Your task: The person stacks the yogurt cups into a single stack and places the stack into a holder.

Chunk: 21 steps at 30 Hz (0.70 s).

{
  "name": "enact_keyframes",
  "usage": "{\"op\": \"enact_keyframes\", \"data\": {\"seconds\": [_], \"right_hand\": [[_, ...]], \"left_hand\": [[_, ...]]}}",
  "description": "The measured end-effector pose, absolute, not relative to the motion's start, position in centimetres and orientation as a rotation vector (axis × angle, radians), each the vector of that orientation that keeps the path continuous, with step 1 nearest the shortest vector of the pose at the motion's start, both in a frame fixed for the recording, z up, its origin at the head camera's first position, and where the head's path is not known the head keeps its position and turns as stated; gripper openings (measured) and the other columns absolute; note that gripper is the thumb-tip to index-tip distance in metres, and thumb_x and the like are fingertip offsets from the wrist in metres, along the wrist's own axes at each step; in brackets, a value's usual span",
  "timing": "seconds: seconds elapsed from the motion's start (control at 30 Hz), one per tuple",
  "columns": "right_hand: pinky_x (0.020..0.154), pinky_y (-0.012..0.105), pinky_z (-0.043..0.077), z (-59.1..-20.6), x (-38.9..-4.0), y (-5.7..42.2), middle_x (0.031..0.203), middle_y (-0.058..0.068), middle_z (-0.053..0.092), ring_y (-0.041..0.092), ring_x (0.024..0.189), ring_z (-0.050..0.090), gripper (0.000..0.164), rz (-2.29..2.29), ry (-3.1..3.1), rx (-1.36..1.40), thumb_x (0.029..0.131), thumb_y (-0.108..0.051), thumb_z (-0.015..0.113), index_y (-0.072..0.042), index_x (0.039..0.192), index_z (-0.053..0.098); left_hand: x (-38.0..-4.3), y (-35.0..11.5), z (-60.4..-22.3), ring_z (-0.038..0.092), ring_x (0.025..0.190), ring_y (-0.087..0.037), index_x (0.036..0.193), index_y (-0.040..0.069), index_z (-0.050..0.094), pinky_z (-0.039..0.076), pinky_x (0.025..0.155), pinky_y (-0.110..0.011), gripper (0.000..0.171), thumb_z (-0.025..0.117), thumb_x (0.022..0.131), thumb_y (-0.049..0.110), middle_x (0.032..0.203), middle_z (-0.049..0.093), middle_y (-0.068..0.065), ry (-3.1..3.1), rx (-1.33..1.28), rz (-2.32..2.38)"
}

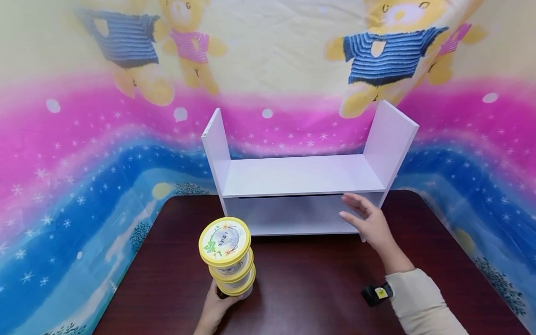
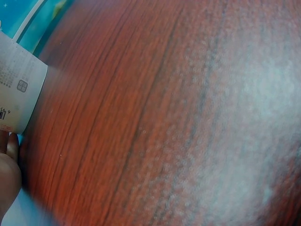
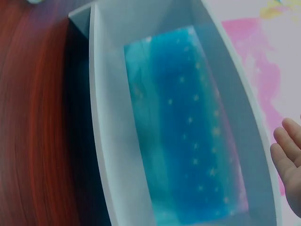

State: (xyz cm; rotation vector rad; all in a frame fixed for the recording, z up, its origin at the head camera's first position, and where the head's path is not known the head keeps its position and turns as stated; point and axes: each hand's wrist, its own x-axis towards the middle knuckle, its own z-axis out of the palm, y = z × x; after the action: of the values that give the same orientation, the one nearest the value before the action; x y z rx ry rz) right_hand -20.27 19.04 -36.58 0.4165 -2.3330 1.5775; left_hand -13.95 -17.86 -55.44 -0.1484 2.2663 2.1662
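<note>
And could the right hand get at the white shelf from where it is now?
Probably yes: the right hand looks empty, near the right end of the white shelf, with nothing visible between them. The yellow-lidded tubs are off to the left.

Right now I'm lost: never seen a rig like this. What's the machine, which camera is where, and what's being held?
There's no machine: a person works with two bare hands. The large picture is from a camera worn on the head, looking forward and down. The other two come from a camera on each wrist. On the dark table stands a white shelf. The left hand holds a stack of three yellow-lidded tubs near its base. The right hand holds nothing and is by the shelf. The left wrist view shows mostly table, with part of a tub at its left edge; the right wrist view shows the shelf turned sideways.
</note>
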Motion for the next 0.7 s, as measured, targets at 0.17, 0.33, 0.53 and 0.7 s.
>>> {"op": "enact_keyframes", "data": {"seconds": [0.17,0.33,0.53,0.7], "right_hand": [[0.077,0.011,0.038,-36.6,-20.5,20.9,0.116,0.019,0.049,0.015,0.105,0.047,0.047,1.493,-2.335,0.289,0.082,-0.02,0.06,-0.001,0.122,0.045],[0.074,0.01,0.039,-36.5,-20.7,22.6,0.115,0.016,0.05,0.017,0.104,0.049,0.046,1.433,-2.319,0.213,0.082,-0.021,0.059,-0.002,0.122,0.046],[0.072,0.009,0.039,-36.4,-21.1,24.3,0.111,0.007,0.053,0.005,0.097,0.05,0.044,1.376,-2.272,0.106,0.081,-0.021,0.06,-0.003,0.12,0.048],[0.072,0.009,0.039,-36.0,-21.6,25.3,0.107,0.004,0.054,0.002,0.092,0.05,0.042,1.409,-2.182,0.011,0.081,-0.018,0.061,-0.002,0.118,0.05]], "left_hand": [[-13.9,-17.8,-55.3,0.044,0.102,-0.021,0.121,0.005,0.035,0.036,0.082,-0.034,0.073,0.077,0.062,0.012,0.114,0.048,-0.012,2.254,-0.178,2.149],[-13.9,-17.8,-55.2,0.043,0.103,-0.022,0.122,0.006,0.034,0.036,0.082,-0.034,0.074,0.076,0.063,0.013,0.115,0.047,-0.012,2.24,-0.181,2.148],[-13.9,-17.7,-55.1,0.045,0.102,-0.022,0.122,0.006,0.034,0.038,0.081,-0.033,0.073,0.076,0.063,0.01,0.115,0.046,-0.014,2.195,-0.157,2.186],[-13.9,-17.8,-55.1,0.044,0.103,-0.023,0.123,0.005,0.033,0.037,0.081,-0.034,0.074,0.076,0.064,0.013,0.116,0.046,-0.013,2.217,-0.17,2.161]]}}
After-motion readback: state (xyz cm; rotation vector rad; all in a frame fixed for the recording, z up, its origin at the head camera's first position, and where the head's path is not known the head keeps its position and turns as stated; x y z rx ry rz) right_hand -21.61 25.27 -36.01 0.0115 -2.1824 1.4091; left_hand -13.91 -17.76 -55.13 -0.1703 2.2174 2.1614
